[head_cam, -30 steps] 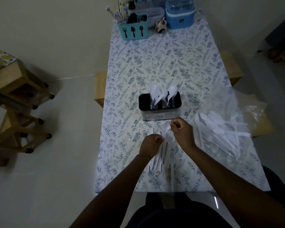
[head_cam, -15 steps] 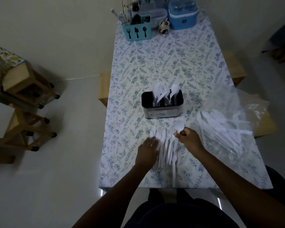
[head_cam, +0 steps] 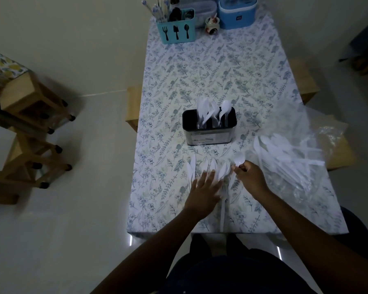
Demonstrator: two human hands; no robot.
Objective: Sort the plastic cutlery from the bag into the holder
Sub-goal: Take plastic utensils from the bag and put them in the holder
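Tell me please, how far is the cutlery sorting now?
Done: several white pieces stand in the black holder. In hand: the right hand pinches a spoon; the left hand presses flat on a loose pile. Left: that pile and many pieces in the bag.

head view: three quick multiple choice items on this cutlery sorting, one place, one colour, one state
1. Where does the black holder stand? A) on the table, beyond the loose cutlery B) on the floor C) on a chair
2. What colour is the far caddy with cutlery icons? A) red B) light blue C) yellow
3. What is the right hand doing? A) lying flat B) gripping the holder C) pinching a white spoon
Answers: 1 A, it stands mid-table past the pile; 2 B, its front is light blue; 3 C, its fingers close on the spoon's handle.
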